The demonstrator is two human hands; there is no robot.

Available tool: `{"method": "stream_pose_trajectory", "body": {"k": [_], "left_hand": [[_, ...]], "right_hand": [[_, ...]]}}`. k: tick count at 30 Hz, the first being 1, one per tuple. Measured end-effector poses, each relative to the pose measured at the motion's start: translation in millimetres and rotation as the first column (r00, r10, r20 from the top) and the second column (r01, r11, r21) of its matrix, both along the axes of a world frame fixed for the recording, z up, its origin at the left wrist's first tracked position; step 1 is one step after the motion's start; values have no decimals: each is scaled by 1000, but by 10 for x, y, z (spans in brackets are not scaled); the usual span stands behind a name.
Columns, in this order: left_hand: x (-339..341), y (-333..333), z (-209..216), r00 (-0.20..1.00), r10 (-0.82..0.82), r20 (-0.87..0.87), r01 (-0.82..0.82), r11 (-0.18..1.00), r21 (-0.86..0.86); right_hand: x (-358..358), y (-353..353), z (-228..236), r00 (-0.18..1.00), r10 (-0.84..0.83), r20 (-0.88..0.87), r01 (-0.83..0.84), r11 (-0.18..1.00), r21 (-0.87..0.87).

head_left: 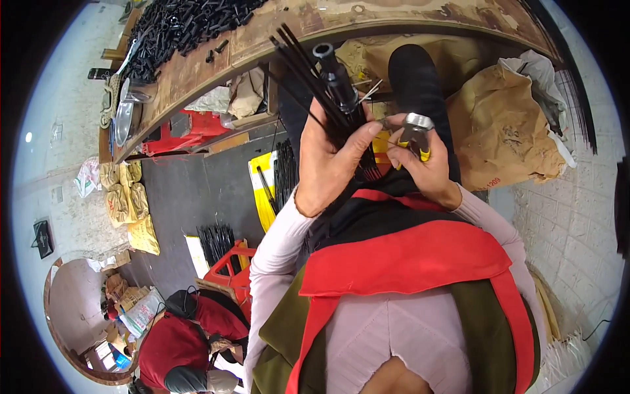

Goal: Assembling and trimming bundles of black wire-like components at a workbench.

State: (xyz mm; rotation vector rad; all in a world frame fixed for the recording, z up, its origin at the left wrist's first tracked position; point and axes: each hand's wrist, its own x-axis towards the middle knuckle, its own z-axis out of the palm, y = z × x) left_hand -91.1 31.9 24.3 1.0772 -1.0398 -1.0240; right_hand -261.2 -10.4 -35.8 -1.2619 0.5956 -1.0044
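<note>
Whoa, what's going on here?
A person's left hand holds a bundle of long, thin black rods, with a black, tube-shaped part beside them. The right hand holds a metal-headed tool with yellow grips, close to the left hand. A heap of small black parts lies on the brown wooden bench.

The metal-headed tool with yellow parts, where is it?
In the head view, the tool is right of centre in the right hand, just right of the black rods in the left hand.

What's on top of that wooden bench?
On the wooden bench sits a heap of small black parts, with loose pieces nearby. The wood beneath the heap is covered, so can't be seen.
</note>
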Motion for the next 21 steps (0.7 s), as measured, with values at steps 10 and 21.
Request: {"method": "stream_pose_trajectory", "body": {"k": [10,21], "left_hand": [[128,-234,-74,982,-191,-5,189,969,157],[283,-343,-329,1000,-2,-10,4,992,129]], "right_hand": [[-70,-504,682,942,249,-223,-223,965,135],[-409,-646,603,679,298,-670,-320,943,95]]}}
